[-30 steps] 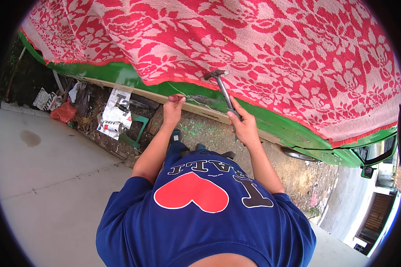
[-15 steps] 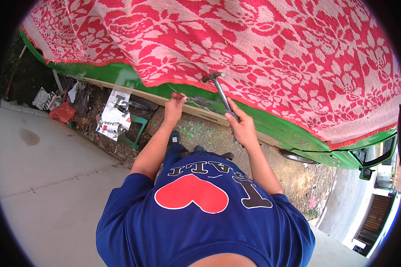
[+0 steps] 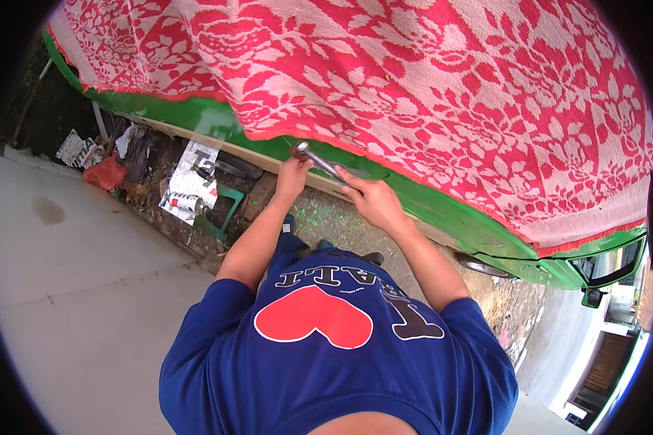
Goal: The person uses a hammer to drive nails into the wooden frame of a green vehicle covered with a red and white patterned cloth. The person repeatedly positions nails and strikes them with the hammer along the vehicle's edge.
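My right hand [image 3: 375, 199] is wrapped round the handle of a hammer [image 3: 319, 159]. The hammer slants up and to the left, its metal head just above the fingertips of my left hand [image 3: 292, 178]. Those fingers are pinched together at the edge of a green vehicle's side panel [image 3: 268, 147], by a long wooden board [image 3: 261, 161]. Whatever they grip is hidden under the hammer and fingers. Grey, bare patches show on the panel to the right of the hammer head.
A red and pink floral cloth [image 3: 428, 94] drapes over the vehicle. Below left lie a spray can [image 3: 186, 204] on printed sheeting, a green plastic frame [image 3: 228, 210] and a red bag [image 3: 103, 174]. A wheel [image 3: 481, 265] shows at right, concrete [image 3: 87, 261] at left.
My right hand has swung the hammer left and down, bringing its head from the cloth's edge to my left fingertips. My left hand stays at nearly the same spot on the panel edge.
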Demonstrator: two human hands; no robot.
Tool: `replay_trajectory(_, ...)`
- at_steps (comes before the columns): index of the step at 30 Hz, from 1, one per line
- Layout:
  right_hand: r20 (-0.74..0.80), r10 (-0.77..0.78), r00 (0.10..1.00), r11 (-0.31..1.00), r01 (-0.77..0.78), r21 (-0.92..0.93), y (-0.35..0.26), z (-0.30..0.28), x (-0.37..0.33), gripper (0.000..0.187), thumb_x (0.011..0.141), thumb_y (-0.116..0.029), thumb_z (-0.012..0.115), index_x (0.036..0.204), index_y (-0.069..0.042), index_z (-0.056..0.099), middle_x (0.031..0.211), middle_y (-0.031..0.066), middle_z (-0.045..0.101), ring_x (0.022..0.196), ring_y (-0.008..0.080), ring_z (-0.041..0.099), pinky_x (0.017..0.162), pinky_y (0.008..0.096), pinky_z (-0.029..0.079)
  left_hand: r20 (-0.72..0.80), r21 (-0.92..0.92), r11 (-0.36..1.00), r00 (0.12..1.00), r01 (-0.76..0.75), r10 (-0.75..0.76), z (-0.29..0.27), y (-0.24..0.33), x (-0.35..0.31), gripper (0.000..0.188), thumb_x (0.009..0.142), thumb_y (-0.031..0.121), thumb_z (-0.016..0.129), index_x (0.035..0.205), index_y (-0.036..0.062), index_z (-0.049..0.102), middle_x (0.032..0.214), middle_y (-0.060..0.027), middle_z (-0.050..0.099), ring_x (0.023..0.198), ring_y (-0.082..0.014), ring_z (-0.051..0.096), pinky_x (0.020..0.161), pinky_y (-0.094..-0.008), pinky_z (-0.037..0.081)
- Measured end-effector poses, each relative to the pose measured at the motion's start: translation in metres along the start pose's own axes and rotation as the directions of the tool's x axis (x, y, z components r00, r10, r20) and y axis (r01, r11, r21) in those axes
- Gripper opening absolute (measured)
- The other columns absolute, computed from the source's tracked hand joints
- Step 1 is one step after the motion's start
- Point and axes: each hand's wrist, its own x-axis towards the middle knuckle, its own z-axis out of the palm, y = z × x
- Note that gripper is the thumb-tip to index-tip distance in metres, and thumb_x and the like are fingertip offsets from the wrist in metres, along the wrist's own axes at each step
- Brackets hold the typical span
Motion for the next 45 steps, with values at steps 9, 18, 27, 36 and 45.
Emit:
replay_trajectory(9, -0.204, -0.109, 0.973, 0.923, 0.176, 0.342, -0.011, -0.012, -0.017, 0.046, 0.096, -0.018, 0.066, 0.141, -0.017, 0.058, 0.130, 0.0149, 0.065, 0.111, 0.0296, 0.068, 0.094, 0.0374, 0.051, -0.069, -0.143, 0.989, 0.997, 0.025, -0.035, -0.001, 0.000, -0.013, 0.015, 0.097, 0.013, 0.066, 0.104, -0.0007, 0.066, 0.089, -0.0089, 0.073, 0.088, -0.0145, 0.071, 0.079, -0.0297, 0.053)
replay_trajectory(18, -0.185, 0.098, 0.978, 0.898, -0.007, 0.439, -0.001, -0.010, -0.026, 0.048, 0.095, -0.012, 0.066, 0.142, -0.015, 0.056, 0.134, 0.0123, 0.064, 0.122, 0.0225, 0.063, 0.099, 0.0330, 0.047, -0.028, -0.083, 0.996, 1.000, 0.005, -0.007, -0.005, 0.006, -0.012, 0.015, 0.096, 0.011, 0.067, 0.104, -0.0017, 0.066, 0.091, -0.0079, 0.072, 0.090, -0.0118, 0.069, 0.081, -0.0288, 0.053)
replay_trajectory(27, -0.169, 0.152, 0.974, 0.896, -0.064, 0.439, -0.003, -0.011, -0.033, 0.050, 0.094, -0.013, 0.067, 0.143, -0.017, 0.056, 0.125, 0.0110, 0.070, 0.091, 0.0120, 0.066, 0.087, 0.0305, 0.051, -0.017, -0.145, 0.989, 1.000, -0.023, 0.021, 0.000, 0.002, -0.008, 0.014, 0.096, 0.009, 0.066, 0.103, -0.0018, 0.065, 0.090, -0.0084, 0.072, 0.090, -0.0122, 0.069, 0.080, -0.0290, 0.053)
replay_trajectory(36, -0.133, 0.196, 0.971, 0.868, -0.109, 0.484, 0.000, -0.007, -0.038, 0.052, 0.095, -0.014, 0.066, 0.145, -0.022, 0.055, 0.095, 0.0033, 0.068, 0.063, 0.0058, 0.050, 0.060, 0.0265, 0.048, 0.000, -0.074, 0.993, 0.996, -0.087, 0.087, 0.002, 0.005, -0.005, 0.014, 0.094, 0.010, 0.068, 0.102, -0.0009, 0.064, 0.088, -0.0079, 0.070, 0.086, -0.0138, 0.068, 0.078, -0.0301, 0.053)
replay_trajectory(45, -0.160, 0.148, 0.976, 0.859, -0.046, 0.510, -0.005, -0.003, -0.036, 0.051, 0.096, -0.013, 0.066, 0.145, -0.023, 0.055, 0.074, -0.0045, 0.056, 0.061, 0.0036, 0.049, 0.054, 0.0231, 0.045, 0.003, -0.015, 0.995, 0.995, -0.096, 0.096, 0.003, 0.001, -0.003, 0.014, 0.093, 0.011, 0.070, 0.098, -0.0003, 0.063, 0.084, -0.0089, 0.068, 0.079, -0.0162, 0.067, 0.073, -0.0321, 0.052)
